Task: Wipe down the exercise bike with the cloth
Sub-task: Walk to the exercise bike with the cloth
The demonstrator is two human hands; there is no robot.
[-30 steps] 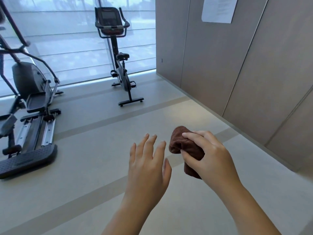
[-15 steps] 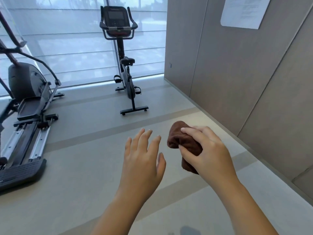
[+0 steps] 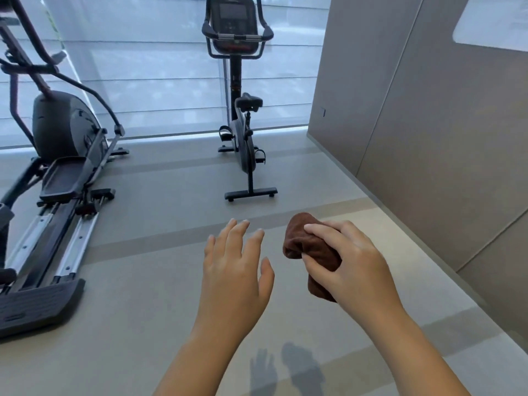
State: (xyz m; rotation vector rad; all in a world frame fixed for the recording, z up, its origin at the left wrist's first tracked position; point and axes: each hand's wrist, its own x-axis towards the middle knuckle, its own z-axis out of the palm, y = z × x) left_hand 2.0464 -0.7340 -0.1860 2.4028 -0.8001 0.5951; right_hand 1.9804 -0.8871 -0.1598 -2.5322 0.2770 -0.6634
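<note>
Fingers [image 3: 323, 231] of right hand [image 3: 354, 270]: curled, thumb underneath, clamped round the brown cloth [image 3: 308, 247], which was bunched into a wad. That grip probably kept loose ends from trailing while it was carried.
Fingers [image 3: 240, 238] of left hand [image 3: 234, 275]: straight and slightly spread, palm down, holding nothing. They hung just left of the cloth without touching it, likely kept free to steady the machine or help unfold the wad.
Cloth position: in the air over the near floor [image 3: 143, 281], well apart from the bike.
Floor: grey with darker bands, and the shadows of both hands fell on it nearest the viewer.
Elliptical trainer [image 3: 63, 155]: left side, running from near to middle distance; no part of the job.
Wall [image 3: 428, 110]: panelled, along the right, with a white sheet [image 3: 491, 27] fixed high up.
Exercise bike [image 3: 243, 138]: far centre, upright on its cross feet before the window blind [image 3: 160, 67], saddle toward the viewer, console and handlebars above. Neither hand touched it.
Stage, as judged: wiping had not begun, since the bike was out of reach and had to be approached first.
</note>
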